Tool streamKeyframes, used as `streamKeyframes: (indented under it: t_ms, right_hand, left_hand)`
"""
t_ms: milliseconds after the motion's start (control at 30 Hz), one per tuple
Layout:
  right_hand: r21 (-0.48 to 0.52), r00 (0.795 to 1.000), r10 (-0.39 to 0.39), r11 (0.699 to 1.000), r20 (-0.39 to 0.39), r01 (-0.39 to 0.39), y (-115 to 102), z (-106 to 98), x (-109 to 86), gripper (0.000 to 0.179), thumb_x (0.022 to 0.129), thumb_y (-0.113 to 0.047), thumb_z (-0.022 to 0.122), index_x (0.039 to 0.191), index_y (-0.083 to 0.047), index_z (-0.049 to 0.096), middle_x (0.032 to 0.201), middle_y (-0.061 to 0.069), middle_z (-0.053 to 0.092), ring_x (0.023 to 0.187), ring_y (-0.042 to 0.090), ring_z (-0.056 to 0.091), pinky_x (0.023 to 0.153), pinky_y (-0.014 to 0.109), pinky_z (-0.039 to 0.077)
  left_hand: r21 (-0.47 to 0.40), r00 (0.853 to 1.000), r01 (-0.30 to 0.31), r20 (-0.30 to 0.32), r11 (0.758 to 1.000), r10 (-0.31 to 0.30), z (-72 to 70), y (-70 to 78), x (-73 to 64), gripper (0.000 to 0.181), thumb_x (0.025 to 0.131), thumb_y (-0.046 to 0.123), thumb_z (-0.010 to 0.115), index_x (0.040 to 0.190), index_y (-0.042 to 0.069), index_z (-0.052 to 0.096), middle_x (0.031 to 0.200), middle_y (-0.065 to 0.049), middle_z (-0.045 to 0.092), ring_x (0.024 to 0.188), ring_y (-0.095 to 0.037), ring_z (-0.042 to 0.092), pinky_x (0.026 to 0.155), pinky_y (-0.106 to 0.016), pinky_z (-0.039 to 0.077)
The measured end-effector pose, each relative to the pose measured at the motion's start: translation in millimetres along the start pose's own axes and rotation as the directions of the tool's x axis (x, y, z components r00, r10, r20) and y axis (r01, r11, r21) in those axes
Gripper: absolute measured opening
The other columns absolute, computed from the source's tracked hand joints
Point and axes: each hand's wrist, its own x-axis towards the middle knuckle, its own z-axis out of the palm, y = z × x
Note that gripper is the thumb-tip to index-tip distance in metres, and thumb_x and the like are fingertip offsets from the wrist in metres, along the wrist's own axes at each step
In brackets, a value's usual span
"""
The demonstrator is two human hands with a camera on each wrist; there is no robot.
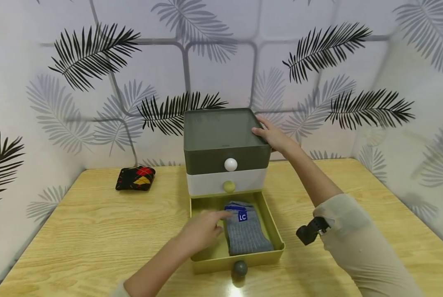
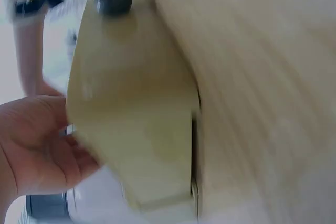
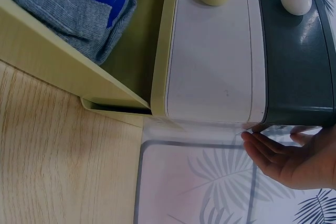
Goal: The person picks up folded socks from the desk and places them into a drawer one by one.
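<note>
In the head view, a three-drawer box stands with its bottom olive-yellow drawer pulled out. Inside that drawer lies a folded grey sock with a blue "LC" label, also seen in the right wrist view. My left hand is over the drawer's left side, its index finger extended to the sock's left edge. In the left wrist view, the drawer wall hides its fingertips. My right hand rests on the box's upper right side, thumb on the top edge, fingers loosely extended along the side.
A folded black sock with a red and yellow pattern lies at the back left of the wooden table. Leaf-patterned cloth stands behind the table. A dark round knob sticks out from the open drawer's front.
</note>
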Motion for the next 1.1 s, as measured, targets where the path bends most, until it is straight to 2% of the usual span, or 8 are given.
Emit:
streamKeyframes:
  t_ms: [167,300,400,467,667,833,933,1100]
  right_hand:
    - [0.009,1.000,-0.004,1.000,0.001,0.004,-4,-2,1.0,0.065,0.099,-0.029,0.038,0.149,-0.016,0.000,0.143,0.025,0.021,0.117,0.041,0.041,0.082,0.048,0.043]
    - [0.011,1.000,0.007,1.000,-0.002,-0.006,-6,-3,-0.9,0.064,0.099,-0.028,0.038,0.150,-0.017,0.001,0.145,0.024,0.019,0.119,0.041,0.039,0.086,0.050,0.041]
    - [0.012,1.000,0.011,1.000,-0.001,-0.011,-6,-4,-1.4,0.064,0.099,-0.028,0.039,0.150,-0.018,0.001,0.146,0.023,0.017,0.121,0.041,0.037,0.089,0.052,0.039]
    - [0.010,1.000,0.012,1.000,0.001,-0.012,-5,-4,-1.4,0.064,0.099,-0.028,0.039,0.150,-0.018,0.001,0.145,0.023,0.017,0.121,0.041,0.037,0.088,0.052,0.039]
    - [0.004,1.000,0.015,1.000,0.001,-0.015,-3,-4,-0.9,0.065,0.099,-0.029,0.039,0.150,-0.018,0.000,0.144,0.024,0.020,0.120,0.041,0.038,0.086,0.051,0.040]
    - [-0.004,1.000,0.017,1.000,-0.007,-0.017,-2,-4,-1.5,0.064,0.099,-0.029,0.039,0.150,-0.018,0.001,0.147,0.022,0.015,0.123,0.041,0.034,0.089,0.054,0.037]
    - [0.012,1.000,0.020,1.000,-0.006,-0.020,-2,-3,-1.4,0.064,0.099,-0.029,0.039,0.150,-0.019,0.002,0.146,0.022,0.016,0.121,0.041,0.036,0.088,0.053,0.038]
    - [0.023,1.000,0.019,1.000,0.002,-0.019,-1,0,-1.5,0.064,0.099,-0.029,0.040,0.150,-0.018,0.002,0.146,0.023,0.017,0.121,0.041,0.037,0.088,0.052,0.039]
  left_hand:
    - [-0.263,0.983,0.097,-0.123,0.960,-0.133,-33.6,-37.7,-4.3,0.026,0.088,0.003,0.061,0.114,0.004,0.063,0.102,-0.009,0.065,0.084,-0.021,0.062,0.068,-0.030,0.050]
    - [-0.374,0.942,0.154,-0.222,0.914,-0.250,-57.4,-78.2,-13.4,0.024,0.090,0.004,0.057,0.113,-0.001,0.062,0.100,-0.015,0.064,0.083,-0.027,0.063,0.068,-0.036,0.051]
    - [-0.270,0.915,0.231,-0.266,0.935,-0.303,-68.4,-108.6,-21.1,0.027,0.091,0.007,0.056,0.115,-0.004,0.059,0.107,-0.020,0.061,0.091,-0.034,0.061,0.072,-0.042,0.050]
    - [-0.176,0.910,0.294,-0.249,0.939,-0.332,-71.7,-126.8,-24.6,0.033,0.092,0.009,0.055,0.120,-0.007,0.054,0.115,-0.025,0.056,0.099,-0.039,0.056,0.077,-0.047,0.047]
    - [-0.031,0.898,0.421,-0.127,0.907,-0.421,-70.4,-167.6,-25.2,0.053,0.092,0.014,0.054,0.134,-0.013,0.033,0.129,-0.039,0.031,0.114,-0.053,0.036,0.088,-0.059,0.036]
    - [-0.005,0.880,0.451,-0.166,0.892,-0.446,-66.7,-186.8,-16.8,0.059,0.093,0.017,0.053,0.137,-0.013,0.026,0.133,-0.041,0.021,0.117,-0.057,0.027,0.091,-0.062,0.031]
    - [0.013,0.858,0.492,-0.180,0.871,-0.482,-64.0,-197.5,-8.8,0.064,0.095,0.026,0.051,0.139,-0.010,0.023,0.136,-0.040,0.016,0.120,-0.058,0.019,0.092,-0.064,0.026]
    - [0.042,0.801,0.592,-0.139,0.805,-0.582,-60.1,-212.0,3.3,0.068,0.097,0.041,0.043,0.143,-0.002,0.018,0.139,-0.040,0.007,0.121,-0.061,0.010,0.093,-0.065,0.024]
